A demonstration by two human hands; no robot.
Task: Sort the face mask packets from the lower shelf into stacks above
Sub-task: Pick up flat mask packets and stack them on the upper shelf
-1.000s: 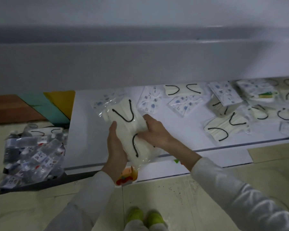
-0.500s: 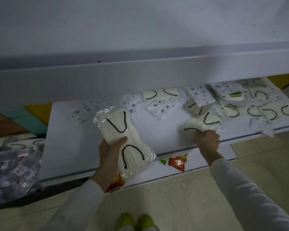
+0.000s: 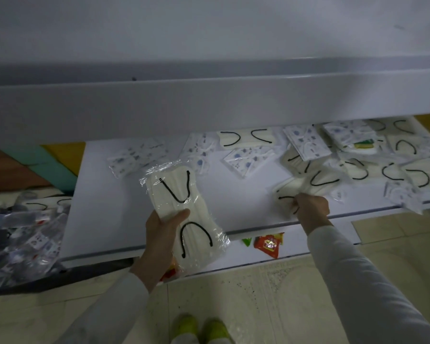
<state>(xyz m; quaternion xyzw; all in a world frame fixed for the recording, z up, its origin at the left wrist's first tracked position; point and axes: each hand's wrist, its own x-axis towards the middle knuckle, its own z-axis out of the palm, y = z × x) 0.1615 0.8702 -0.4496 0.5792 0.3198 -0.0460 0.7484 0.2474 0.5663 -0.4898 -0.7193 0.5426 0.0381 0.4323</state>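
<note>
My left hand (image 3: 160, 235) holds a clear packet of white masks with black ear loops (image 3: 184, 214) above the front of the lower shelf (image 3: 114, 194). Farther right, my right hand (image 3: 309, 211) grips the near end of another white, black-looped packet (image 3: 305, 187) that lies on the shelf. Several more packets are scattered behind and to the right, some plain white with black loops (image 3: 245, 139), some blue-patterned (image 3: 305, 142). The upper shelf's white front edge (image 3: 209, 105) runs across above them.
A heap of plastic-wrapped items (image 3: 20, 237) lies on the floor at the left. Small red and green snack wrappers (image 3: 268, 244) lie under the shelf front. Coloured boards (image 3: 57, 160) stand left of the shelf. My green shoes (image 3: 199, 328) show at the bottom.
My right hand let go of the packet held by both hands, reached right and took hold of a second white packet on the shelf. My left hand keeps the first packet.
</note>
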